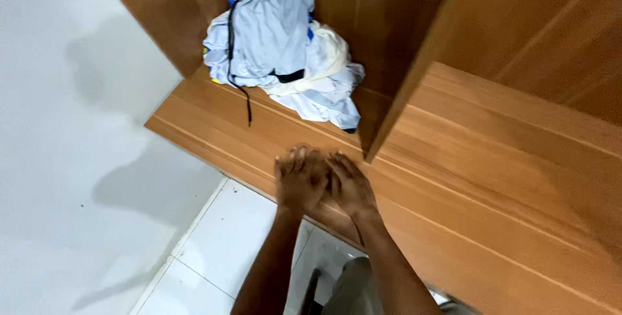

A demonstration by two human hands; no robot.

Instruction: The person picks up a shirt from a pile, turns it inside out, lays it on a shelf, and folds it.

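Both hands empty, pressed side by side at the shelf's front edge.
The left hand (pixel 299 182) and right hand (pixel 350 185) touched each other, fingers (pixel 295 159) together and flat, gripping nothing; the pile of pale clothes (pixel 282 49) lay apart at the wooden shelf's (pixel 214 117) rear, probably dumped there loosely.

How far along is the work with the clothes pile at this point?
Nothing looks done: the pile of pale clothes sits crumpled and unfolded on the wooden shelf. In hand: nothing; the left hand and right hand are pressed together, empty, just short of the pile. The whole pile is left to handle.
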